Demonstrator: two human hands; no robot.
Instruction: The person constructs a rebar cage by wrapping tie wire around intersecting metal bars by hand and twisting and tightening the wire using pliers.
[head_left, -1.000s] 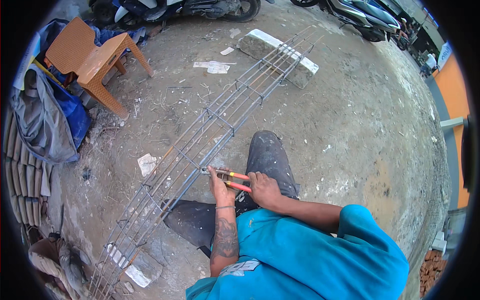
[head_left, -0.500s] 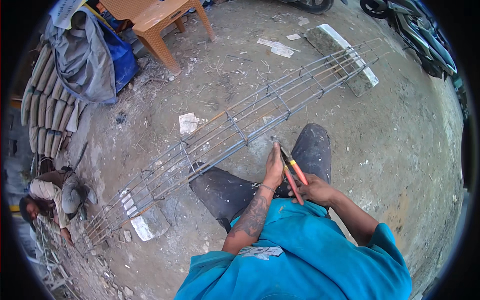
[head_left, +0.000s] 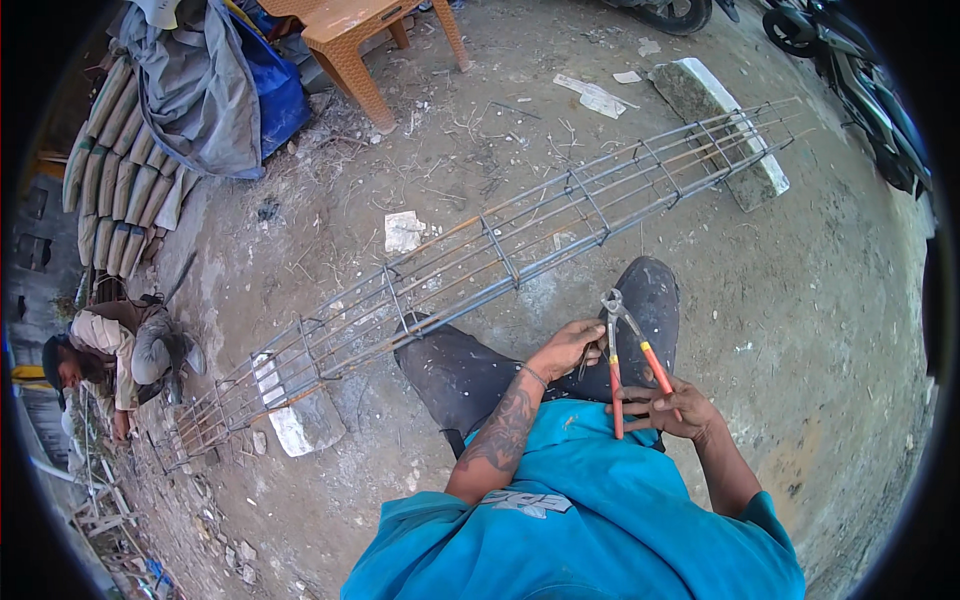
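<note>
My right hand [head_left: 682,408] has hold of a pair of end-cutting pincers [head_left: 643,350] by the red handles, fingers between and around them. The handles are spread, and the jaws point away from me above my lap. Just left of the pincers, my left hand [head_left: 568,350] is closed in a pinch, with what looks like a thin dark wire [head_left: 584,368] hanging at its fingertips. Beyond my knees a long rebar cage [head_left: 470,262] of lengthwise bars and square stirrups lies diagonally, apart from both hands.
Two concrete blocks, a near-left one [head_left: 305,425] and a far-right one [head_left: 738,120], support the cage. A co-worker [head_left: 120,350] crouches at its left end. Around stand an orange chair [head_left: 360,50], stacked bags [head_left: 125,170] under a grey tarp [head_left: 190,90], and a motorcycle [head_left: 865,100].
The pincers' handles have spread wider, with the jaws now in plain sight beside my left hand. My left hand has drawn back toward my lap. The view has shifted slightly.
</note>
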